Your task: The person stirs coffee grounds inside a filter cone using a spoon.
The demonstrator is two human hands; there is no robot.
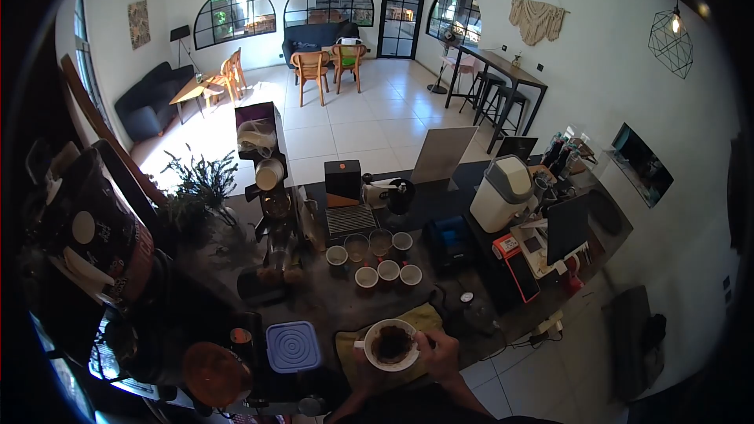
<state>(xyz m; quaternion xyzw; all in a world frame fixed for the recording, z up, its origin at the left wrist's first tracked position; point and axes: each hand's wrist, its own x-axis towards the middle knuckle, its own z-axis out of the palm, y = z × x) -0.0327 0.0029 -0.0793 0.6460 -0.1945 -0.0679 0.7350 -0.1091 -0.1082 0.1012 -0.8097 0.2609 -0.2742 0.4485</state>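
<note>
A white coffee dripper with a side handle is held above a folded olive-yellow cloth at the counter's near edge. Dark brown coffee grounds lie inside it. My right hand is closed on the right side of the rim. My left hand is in shadow under the left side, its fingers mostly hidden, and appears to support the dripper. To the left lies a square blue lid. Beyond the cloth stand several small white cups and two clear glasses.
A kettle-like dark vessel with a round gauge stands right of the cloth. Farther right are a white bin, a red card terminal and a dark screen. A coffee bag and an orange-lidded container stand left.
</note>
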